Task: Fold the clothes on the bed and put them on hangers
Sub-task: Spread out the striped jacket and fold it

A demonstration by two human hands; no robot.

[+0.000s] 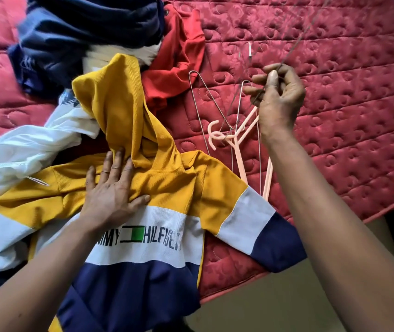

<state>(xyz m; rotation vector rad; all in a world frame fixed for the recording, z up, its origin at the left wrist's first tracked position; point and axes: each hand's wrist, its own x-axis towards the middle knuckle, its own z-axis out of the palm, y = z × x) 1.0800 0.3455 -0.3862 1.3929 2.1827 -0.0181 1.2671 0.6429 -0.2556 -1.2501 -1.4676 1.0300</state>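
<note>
Step in hand: picking a hanger for the shirt (174, 178), I'd say. Shirt lies face up at the bed's (346, 116) near edge, hood rumpled, one sleeve toward the near corner, hem off the edge. Left hand (112, 195) lies flat on the yellow chest, fingers straight and spread, pressing, gripping nothing. Right hand (277, 97) is up over the hanger pile, fingers curled, thumb and fingertips pinching a wire hanger (298, 40) that slants up and away.

Next prob: free that hanger, bring it to the collar, feed it in. Snag risk: other wire hangers (205, 92) and pink hangers (235, 137) lie tangled just below, hooks crossed, may drag along.

Around: red top (179, 56), navy cloth (83, 32), white cloth (35, 144) heaped toward the far left, touching the hood, crowding it
</note>
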